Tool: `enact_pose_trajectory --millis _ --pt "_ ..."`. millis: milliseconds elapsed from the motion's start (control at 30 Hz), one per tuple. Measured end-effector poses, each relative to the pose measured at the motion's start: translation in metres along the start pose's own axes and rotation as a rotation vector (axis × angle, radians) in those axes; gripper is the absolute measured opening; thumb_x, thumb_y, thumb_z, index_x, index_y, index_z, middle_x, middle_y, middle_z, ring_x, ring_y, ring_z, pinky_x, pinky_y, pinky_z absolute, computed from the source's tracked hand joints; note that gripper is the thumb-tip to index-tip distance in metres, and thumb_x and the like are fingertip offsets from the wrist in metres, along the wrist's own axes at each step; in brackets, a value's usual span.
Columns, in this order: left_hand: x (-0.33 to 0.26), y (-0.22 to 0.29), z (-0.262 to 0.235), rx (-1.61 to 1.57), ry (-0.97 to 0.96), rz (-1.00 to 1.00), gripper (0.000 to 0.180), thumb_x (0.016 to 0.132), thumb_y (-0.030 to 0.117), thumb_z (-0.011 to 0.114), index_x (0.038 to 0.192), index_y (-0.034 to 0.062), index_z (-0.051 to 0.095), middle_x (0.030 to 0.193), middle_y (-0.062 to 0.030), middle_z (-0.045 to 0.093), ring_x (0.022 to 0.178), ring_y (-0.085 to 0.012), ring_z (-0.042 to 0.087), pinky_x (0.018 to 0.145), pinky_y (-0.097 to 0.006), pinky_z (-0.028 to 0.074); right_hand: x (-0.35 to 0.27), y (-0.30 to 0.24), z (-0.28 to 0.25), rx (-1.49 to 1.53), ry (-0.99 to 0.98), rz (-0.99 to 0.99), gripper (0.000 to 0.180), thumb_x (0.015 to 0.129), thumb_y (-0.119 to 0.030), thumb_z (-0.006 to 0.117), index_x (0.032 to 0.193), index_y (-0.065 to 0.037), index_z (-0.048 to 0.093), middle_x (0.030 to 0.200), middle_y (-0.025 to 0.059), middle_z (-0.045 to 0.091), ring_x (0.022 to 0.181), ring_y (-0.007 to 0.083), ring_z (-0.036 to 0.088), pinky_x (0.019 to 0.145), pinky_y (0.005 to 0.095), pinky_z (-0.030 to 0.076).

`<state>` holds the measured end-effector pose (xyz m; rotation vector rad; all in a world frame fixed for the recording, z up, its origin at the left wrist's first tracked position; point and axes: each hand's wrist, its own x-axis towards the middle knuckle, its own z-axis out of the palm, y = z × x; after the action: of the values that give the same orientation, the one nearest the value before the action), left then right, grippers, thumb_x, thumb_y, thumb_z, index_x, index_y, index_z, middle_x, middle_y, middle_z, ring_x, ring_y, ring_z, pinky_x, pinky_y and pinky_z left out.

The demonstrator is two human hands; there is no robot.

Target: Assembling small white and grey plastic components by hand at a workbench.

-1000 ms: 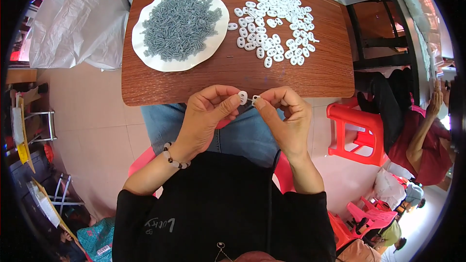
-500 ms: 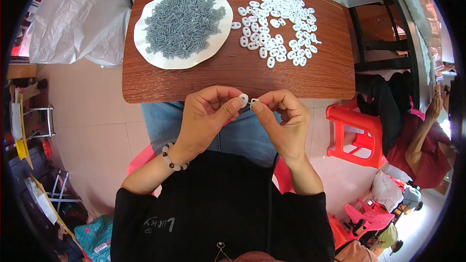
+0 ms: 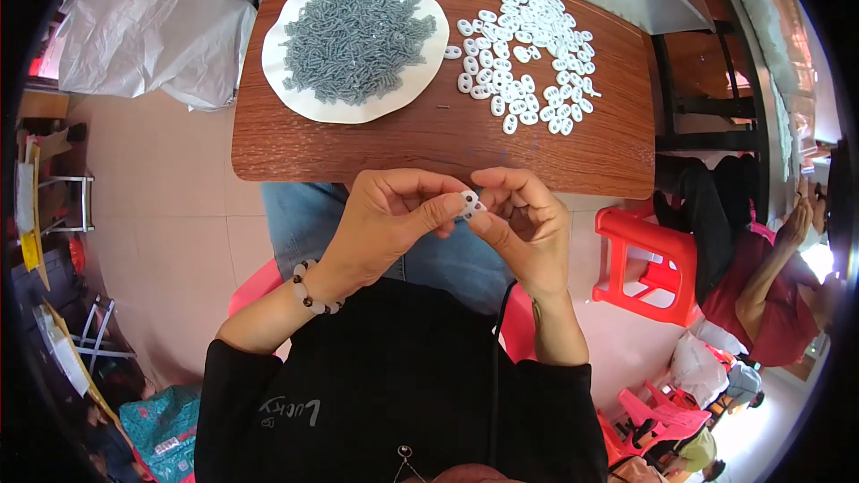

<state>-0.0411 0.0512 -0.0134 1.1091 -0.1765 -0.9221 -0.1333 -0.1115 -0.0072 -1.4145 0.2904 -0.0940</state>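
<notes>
In front of the table's near edge, my left hand (image 3: pixel 389 228) pinches a small white oval plastic piece (image 3: pixel 471 199) between thumb and forefinger. Dark round holes show in its face. My right hand (image 3: pixel 528 233) meets it there, its thumb pressed on the lower right side of the white plastic. The forefinger of that hand is lifted and curved above. Fingertips partly cover the held plastic, so I cannot tell whether it is one piece or two put together. Many similar white two-holed oval pieces (image 3: pixel 510 63) lie loose on the wooden table (image 3: pixel 358 148).
A white wavy-rimmed plate (image 3: pixel 309 109) heaped with small grey ridged pieces (image 3: pixel 358 36) stands on the table's left. A tiny dark bit (image 3: pixel 443 106) lies near its middle. Plastic sacks (image 3: pixel 157 27) hang at the left. A red stool (image 3: pixel 649 259) and a seated person (image 3: pixel 769 277) are at the right.
My hands have come together: two white pieces held slightly apart now meet as one cluster. The right forefinger has lifted. The view has shifted a little.
</notes>
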Motion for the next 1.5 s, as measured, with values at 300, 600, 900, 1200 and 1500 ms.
enact_pose_trajectory --millis 300,600,900,1200,1500 --pt "0.001 0.001 -0.008 -0.129 -0.138 -0.102 0.021 0.086 0.014 0.07 0.098 -0.0021 0.069 0.082 -0.0066 0.068 0.068 -0.0091 0.059 0.061 -0.022 0.049 0.003 -0.008 -0.002 -0.275 -0.197 -0.218 0.051 0.083 -0.027 0.071 0.121 0.005 0.059 0.114 0.0111 0.055 0.101 0.0181 0.052 0.087 0.0301 0.04" --pt "0.0 0.003 -0.009 -0.209 -0.155 -0.157 0.02 0.085 0.016 0.072 0.095 -0.0021 0.071 0.078 -0.0062 0.068 0.064 -0.0088 0.059 0.059 -0.021 0.049 0.005 -0.004 0.0 -0.379 -0.155 -0.351 0.048 0.084 -0.035 0.069 0.11 0.005 0.065 0.103 0.0152 0.062 0.098 0.0242 0.054 0.085 0.0342 0.042" --pt "0.0 0.002 -0.01 -0.183 -0.171 -0.134 0.021 0.086 0.017 0.071 0.093 -0.0025 0.071 0.076 -0.0064 0.068 0.063 -0.0084 0.058 0.058 -0.02 0.049 0.007 0.002 -0.002 -0.379 -0.169 -0.375 0.048 0.083 -0.036 0.069 0.108 0.005 0.065 0.104 0.0153 0.062 0.098 0.0242 0.054 0.082 0.0343 0.043" --pt "-0.004 0.008 -0.008 -0.069 -0.159 -0.123 0.021 0.087 0.016 0.07 0.093 -0.0039 0.07 0.076 -0.0066 0.066 0.061 -0.009 0.058 0.056 -0.022 0.048 0.006 0.004 0.001 -0.398 -0.171 -0.385 0.05 0.084 -0.037 0.068 0.11 0.006 0.064 0.103 0.016 0.062 0.096 0.0256 0.054 0.083 0.0348 0.043" --pt "-0.005 0.01 -0.006 -0.044 -0.147 -0.123 0.013 0.087 0.009 0.067 0.087 -0.0035 0.071 0.07 -0.0068 0.065 0.058 -0.009 0.057 0.053 -0.021 0.045 0.005 0.009 0.009 -0.317 -0.153 -0.437 0.038 0.086 -0.024 0.066 0.112 0.003 0.064 0.11 0.0167 0.067 0.103 0.0298 0.057 0.089 0.0387 0.044"
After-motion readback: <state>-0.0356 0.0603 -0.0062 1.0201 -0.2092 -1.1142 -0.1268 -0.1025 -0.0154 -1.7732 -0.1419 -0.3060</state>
